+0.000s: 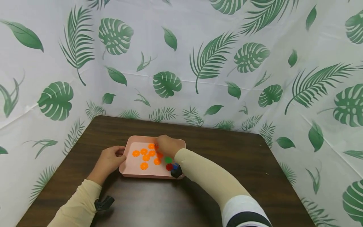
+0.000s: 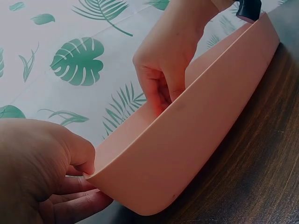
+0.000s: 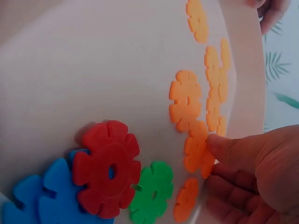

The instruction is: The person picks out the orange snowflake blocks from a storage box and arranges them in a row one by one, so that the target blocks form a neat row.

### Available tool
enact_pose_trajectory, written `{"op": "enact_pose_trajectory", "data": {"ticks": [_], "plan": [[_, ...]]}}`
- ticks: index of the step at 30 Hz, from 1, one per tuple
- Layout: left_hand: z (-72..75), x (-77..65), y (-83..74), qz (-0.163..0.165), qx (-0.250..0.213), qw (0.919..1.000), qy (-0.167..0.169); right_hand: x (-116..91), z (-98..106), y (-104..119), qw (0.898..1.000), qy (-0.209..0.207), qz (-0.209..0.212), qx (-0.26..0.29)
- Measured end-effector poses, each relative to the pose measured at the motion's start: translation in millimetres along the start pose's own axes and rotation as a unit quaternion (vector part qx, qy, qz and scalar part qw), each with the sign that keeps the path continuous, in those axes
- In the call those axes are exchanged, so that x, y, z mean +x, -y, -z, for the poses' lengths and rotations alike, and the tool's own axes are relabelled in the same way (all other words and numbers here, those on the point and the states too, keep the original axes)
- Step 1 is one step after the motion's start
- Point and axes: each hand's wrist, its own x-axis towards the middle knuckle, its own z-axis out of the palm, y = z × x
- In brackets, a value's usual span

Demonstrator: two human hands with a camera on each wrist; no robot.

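A shallow pink tray point(image 1: 131, 165) lies on the table with several orange notched plastic discs point(image 1: 144, 165) in it. My left hand point(image 1: 109, 160) grips its left edge, thumb at the rim and fingers outside, as the left wrist view shows. Inside the tray, toward the back, my right hand point(image 1: 169, 147) pinches an orange notched disc point(image 3: 196, 145) between thumb and curled fingers, among other orange discs. Next to that hand, a green disc point(image 3: 152, 193), a red disc point(image 3: 105, 144) and blue discs point(image 3: 51, 198) sit together at the tray's right end, the red overlapping the blue.
The dark wooden table point(image 1: 227, 151) extends around the tray on all sides. Behind it hangs a white cloth point(image 1: 181, 66) printed with green leaves. A black wrist device point(image 1: 104, 203) sits on the left sleeve, another point(image 1: 176, 172) under the right.
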Motion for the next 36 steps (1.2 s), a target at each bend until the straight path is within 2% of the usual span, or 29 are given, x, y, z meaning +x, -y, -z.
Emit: {"op": "enact_pose_trajectory", "data": {"ticks": [6,12,20,25,29,31,34,36], "plan": [[-2.0,1.2,0.0,-0.001,0.001,1.0000,-0.006,3,-2,-2,1.000,0.006,0.005,0.005],[-2.0,-0.4,-0.6,-0.004,-0.002,1.0000,-0.005,0,-2,1,1.000,0.012,-0.015,-0.019],[-1.2,-0.4,0.0,-0.011,-0.002,0.9999,-0.010,-2,-3,4,0.999,-0.012,0.017,-0.026],[-1.2,0.4,0.4,-0.018,-0.003,0.9998,-0.011,-2,1,1,0.999,-0.029,0.039,0.023],[-2.9,1.0,2.0,-0.021,-0.004,0.9997,-0.013,-1,6,-8,0.993,-0.049,0.080,0.073],[-3.7,1.5,3.4,-0.023,-0.003,0.9996,-0.014,0,10,-15,0.988,-0.054,0.087,0.113],[-2.7,1.9,5.1,-0.026,-0.003,0.9996,-0.014,-3,20,-28,0.980,-0.051,0.075,0.179],[-0.6,2.0,6.1,-0.027,-0.001,0.9995,-0.014,-10,29,-36,0.974,-0.047,0.052,0.217]]}}
